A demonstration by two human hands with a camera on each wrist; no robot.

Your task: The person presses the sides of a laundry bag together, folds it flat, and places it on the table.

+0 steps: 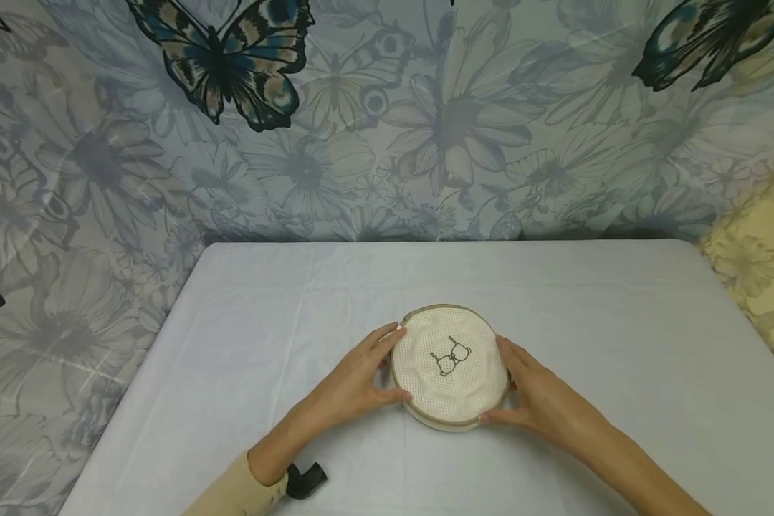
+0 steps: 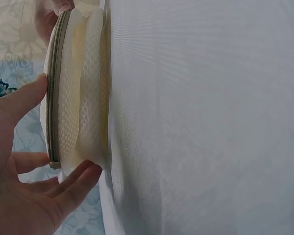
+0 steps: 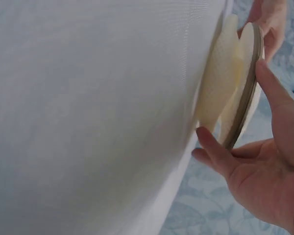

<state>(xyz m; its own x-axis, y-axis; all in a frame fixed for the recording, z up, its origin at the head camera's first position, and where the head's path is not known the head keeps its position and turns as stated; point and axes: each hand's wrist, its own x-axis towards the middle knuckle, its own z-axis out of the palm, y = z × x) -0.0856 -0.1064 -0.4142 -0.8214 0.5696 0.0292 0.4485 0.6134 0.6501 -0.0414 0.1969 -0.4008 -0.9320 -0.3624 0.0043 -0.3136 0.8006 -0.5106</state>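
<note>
A round embroidery hoop point(image 1: 449, 423) with cream woven cloth point(image 1: 477, 390) stretched in it sits just in front of me. Dark stitching point(image 1: 451, 356) in the shape of a pair of glasses marks the cloth. My left hand point(image 1: 355, 380) grips the hoop's left edge, thumb at the near side. On the right edge my right hand point(image 1: 542, 394) holds it in the same way. From the side, in the left wrist view, loose cloth point(image 2: 90, 93) bunches beneath the hoop's rim point(image 2: 54, 93), close to the tabletop. The right wrist view shows this spare cloth point(image 3: 215, 83) too.
A white cloth covers the table point(image 1: 264, 301). Behind it hangs a grey-blue fabric backdrop point(image 1: 458, 165) printed with flowers and butterflies. At the right a yellowish patterned part point(image 1: 757, 265) shows. A black wrist mount point(image 1: 306, 480) is by my left sleeve point(image 1: 239, 491).
</note>
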